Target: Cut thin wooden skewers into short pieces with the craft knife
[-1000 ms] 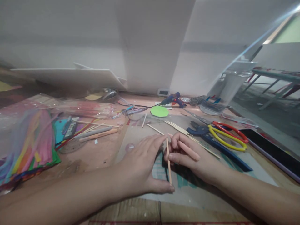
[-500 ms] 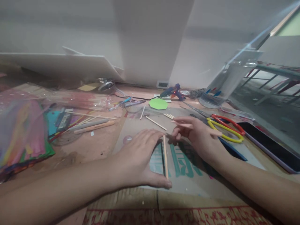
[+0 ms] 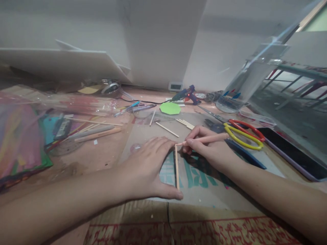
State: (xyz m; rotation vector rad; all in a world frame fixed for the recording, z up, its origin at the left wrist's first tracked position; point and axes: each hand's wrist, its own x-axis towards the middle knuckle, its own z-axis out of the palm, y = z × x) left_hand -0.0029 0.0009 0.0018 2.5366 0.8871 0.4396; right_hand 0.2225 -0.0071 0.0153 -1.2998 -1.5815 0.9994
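One stick (image 3: 177, 166) is held endwise by the left hand (image 3: 149, 168), fingers wide-set. Right hand (image 3: 213, 151) fingers, pinching a pencil (image 3: 209, 138), have moved to its far end; loose sticks (image 3: 167, 129) lie beyond.

Near, between left forearm (image 3: 84, 200) and right forearm (image 3: 270, 197), a hand could pass over the sheet (image 3: 199, 195). A stick (image 3: 176, 166) spanning the left hand (image 3: 153, 163) bars the middle; at right, scissors (image 3: 228, 129), a blue-handled tool (image 3: 247, 156) and a phone (image 3: 293, 153) obstruct.
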